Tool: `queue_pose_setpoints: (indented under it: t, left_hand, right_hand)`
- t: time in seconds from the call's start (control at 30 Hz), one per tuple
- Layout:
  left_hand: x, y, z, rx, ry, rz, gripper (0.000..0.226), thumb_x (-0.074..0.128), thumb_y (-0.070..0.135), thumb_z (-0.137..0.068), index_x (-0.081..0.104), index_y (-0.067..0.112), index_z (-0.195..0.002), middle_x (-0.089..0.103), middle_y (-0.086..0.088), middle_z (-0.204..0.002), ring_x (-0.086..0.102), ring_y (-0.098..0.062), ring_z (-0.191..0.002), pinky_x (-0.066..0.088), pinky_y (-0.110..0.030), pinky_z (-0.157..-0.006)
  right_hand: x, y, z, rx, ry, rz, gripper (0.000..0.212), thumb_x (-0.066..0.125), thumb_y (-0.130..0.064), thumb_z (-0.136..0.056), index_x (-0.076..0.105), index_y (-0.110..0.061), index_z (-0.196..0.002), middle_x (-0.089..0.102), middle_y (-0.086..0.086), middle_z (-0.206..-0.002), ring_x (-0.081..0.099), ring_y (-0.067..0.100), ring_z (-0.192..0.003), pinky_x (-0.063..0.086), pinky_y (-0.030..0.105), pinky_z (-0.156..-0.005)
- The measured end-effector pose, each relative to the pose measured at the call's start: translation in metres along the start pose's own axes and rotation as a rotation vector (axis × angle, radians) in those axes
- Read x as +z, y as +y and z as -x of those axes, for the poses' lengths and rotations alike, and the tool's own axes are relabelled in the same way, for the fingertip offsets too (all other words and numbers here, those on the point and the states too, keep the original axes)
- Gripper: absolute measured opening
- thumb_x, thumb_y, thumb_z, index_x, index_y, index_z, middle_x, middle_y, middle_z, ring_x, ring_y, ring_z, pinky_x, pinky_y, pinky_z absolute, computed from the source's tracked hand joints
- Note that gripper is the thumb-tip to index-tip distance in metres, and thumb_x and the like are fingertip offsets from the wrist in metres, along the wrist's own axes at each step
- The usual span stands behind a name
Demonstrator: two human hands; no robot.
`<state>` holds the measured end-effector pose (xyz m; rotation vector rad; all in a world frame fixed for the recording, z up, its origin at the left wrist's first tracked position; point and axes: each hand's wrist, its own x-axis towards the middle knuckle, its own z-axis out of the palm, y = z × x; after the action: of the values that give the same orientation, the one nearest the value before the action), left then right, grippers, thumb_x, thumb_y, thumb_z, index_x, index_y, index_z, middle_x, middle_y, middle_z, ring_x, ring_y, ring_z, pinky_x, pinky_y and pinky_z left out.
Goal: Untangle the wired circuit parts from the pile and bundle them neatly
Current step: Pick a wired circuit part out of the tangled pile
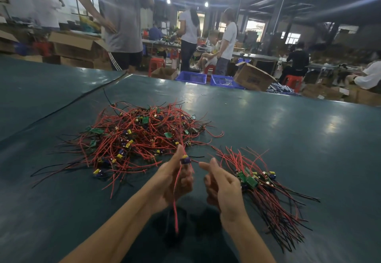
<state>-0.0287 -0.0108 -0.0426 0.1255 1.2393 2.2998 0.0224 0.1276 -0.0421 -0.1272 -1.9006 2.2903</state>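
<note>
A tangled pile (136, 139) of red and black wires with small green circuit boards and yellow-blue capacitors lies on the dark green table (299, 135). My left hand (175, 182) holds one wired circuit part (185, 159) upright in front of the pile; its red wire hangs down past my wrist, another runs up toward the pile. My right hand (220, 186) hovers just right of it, fingers loosely curled, index finger pointing toward the part, holding nothing that I can see. To its right lies a sorted bundle (259, 182) of parts, boards together, wires fanned out.
A black cable (78, 99) runs diagonally across the table's left side. Beyond the far edge stand cardboard boxes (252, 77), blue crates (191, 77), red stools and several people, one (121, 21) close to the table at the back left.
</note>
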Motion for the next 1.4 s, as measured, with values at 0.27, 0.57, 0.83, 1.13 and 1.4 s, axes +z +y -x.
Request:
queue_pose_setpoints:
  t: [0.27, 0.57, 0.83, 1.13, 1.4]
  left_hand:
    - [0.005, -0.007, 0.004, -0.171, -0.079, -0.338, 0.052, 0.074, 0.069, -0.060, 0.070, 0.018, -0.055, 0.056, 0.001, -0.052, 0.055, -0.011, -0.046, 0.046, -0.023, -0.052]
    - [0.012, -0.023, 0.007, 0.051, -0.131, -0.406, 0.019, 0.078, 0.039, -0.076, 0.073, 0.021, -0.080, 0.065, -0.002, -0.069, 0.061, -0.014, -0.060, 0.052, -0.024, -0.063]
    - [0.019, -0.024, 0.005, 0.351, 0.063, -0.526, 0.051, 0.056, 0.054, -0.082, 0.067, 0.013, -0.054, 0.061, -0.008, -0.053, 0.057, -0.018, -0.049, 0.046, -0.025, -0.053]
    - [0.020, -0.015, 0.011, 0.244, -0.066, -0.562, 0.056, 0.057, 0.052, -0.087, 0.057, 0.017, -0.044, 0.055, -0.005, -0.046, 0.050, -0.015, -0.045, 0.045, -0.020, -0.055]
    - [0.020, -0.024, 0.008, 0.235, -0.024, -0.544, 0.054, 0.055, 0.061, -0.079, 0.063, 0.016, -0.050, 0.060, -0.004, -0.053, 0.055, -0.015, -0.048, 0.046, -0.023, -0.053]
  right_hand:
    - [0.006, 0.001, 0.004, 0.147, -0.055, -0.074, 0.029, 0.073, -0.045, -0.065, 0.077, -0.017, -0.074, 0.062, 0.014, -0.066, 0.050, 0.018, -0.051, 0.042, 0.025, -0.052]
    - [0.003, -0.003, 0.002, 0.040, 0.105, -0.171, 0.024, 0.064, -0.033, -0.080, 0.081, -0.016, -0.083, 0.071, 0.008, -0.070, 0.064, 0.012, -0.055, 0.052, 0.023, -0.049]
    - [0.005, -0.004, 0.000, 0.112, 0.157, -0.155, 0.024, 0.063, -0.025, -0.092, 0.081, -0.015, -0.080, 0.066, 0.004, -0.060, 0.062, 0.017, -0.050, 0.051, 0.026, -0.047]
    - [-0.037, -0.012, -0.022, 0.090, 0.384, -0.380, 0.023, 0.054, -0.024, -0.100, 0.071, -0.009, -0.095, 0.028, -0.010, -0.047, 0.016, 0.003, -0.032, 0.016, 0.016, -0.032]
    - [-0.008, -0.003, -0.007, 0.037, 0.230, -0.075, 0.023, 0.067, -0.035, -0.088, 0.080, -0.020, -0.076, 0.050, -0.004, -0.051, 0.045, 0.010, -0.043, 0.042, 0.022, -0.043]
